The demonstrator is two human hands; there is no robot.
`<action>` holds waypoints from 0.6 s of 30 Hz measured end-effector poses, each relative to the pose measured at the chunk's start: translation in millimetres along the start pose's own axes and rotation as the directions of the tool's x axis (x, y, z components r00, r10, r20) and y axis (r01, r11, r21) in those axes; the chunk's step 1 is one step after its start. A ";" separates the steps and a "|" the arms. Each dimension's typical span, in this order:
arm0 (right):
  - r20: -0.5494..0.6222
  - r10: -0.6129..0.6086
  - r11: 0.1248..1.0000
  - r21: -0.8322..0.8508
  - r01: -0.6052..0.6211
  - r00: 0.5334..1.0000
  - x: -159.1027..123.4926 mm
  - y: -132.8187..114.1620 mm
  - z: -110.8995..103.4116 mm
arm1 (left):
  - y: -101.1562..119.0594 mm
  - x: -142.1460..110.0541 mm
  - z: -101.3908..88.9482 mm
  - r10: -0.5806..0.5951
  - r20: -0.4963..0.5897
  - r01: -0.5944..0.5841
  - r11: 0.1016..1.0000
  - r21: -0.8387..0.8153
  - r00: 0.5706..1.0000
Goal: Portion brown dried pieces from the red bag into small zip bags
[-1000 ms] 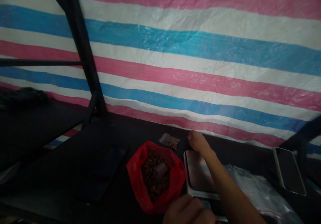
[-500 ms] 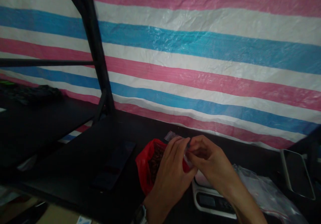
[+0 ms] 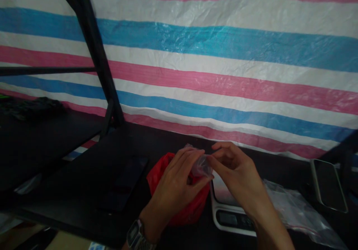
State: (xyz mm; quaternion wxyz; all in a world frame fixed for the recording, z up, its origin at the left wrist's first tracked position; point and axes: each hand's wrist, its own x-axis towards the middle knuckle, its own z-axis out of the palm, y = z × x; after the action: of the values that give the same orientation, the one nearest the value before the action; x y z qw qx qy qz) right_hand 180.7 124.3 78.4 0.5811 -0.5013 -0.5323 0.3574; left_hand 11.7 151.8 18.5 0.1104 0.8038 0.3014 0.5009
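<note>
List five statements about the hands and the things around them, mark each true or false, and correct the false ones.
1. The left hand holds a small clear bag. True.
2. The right hand lies flat on the scale. False: its fingers are bent, close by the small clear bag.
3. A watch is on the left wrist. True.
4. The red bag is right of the scale in the picture. False: it is left of it.
5. The striped sheet includes pink and blue. True.
</note>
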 end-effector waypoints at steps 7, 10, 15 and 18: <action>0.214 0.013 0.942 -0.331 0.060 0.977 -7.4 23.2 17.6 | -9.0 14.6 -52.9 -0.348 -0.268 0.314 0.936 -0.161 0.899; 0.316 0.129 0.774 -0.625 0.104 0.940 -14.2 33.6 34.1 | -13.5 17.5 -78.6 -0.445 -0.255 0.410 0.894 -0.182 0.858; 0.281 0.208 0.554 -0.823 0.123 0.937 -14.0 47.7 57.3 | -15.3 -0.5 -108.2 -0.563 0.201 0.586 0.807 -0.076 0.802; 0.188 0.136 0.522 -0.848 0.091 0.973 -9.5 57.4 61.9 | -14.2 -14.9 -114.1 -0.571 0.359 0.641 0.759 -0.114 0.739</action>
State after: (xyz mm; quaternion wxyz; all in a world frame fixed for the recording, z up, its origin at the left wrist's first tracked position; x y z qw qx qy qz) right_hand 125.3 141.7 16.4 0.1908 -0.6829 -0.6957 0.1147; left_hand -97.8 140.0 54.7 0.4054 0.7087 0.4672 0.3392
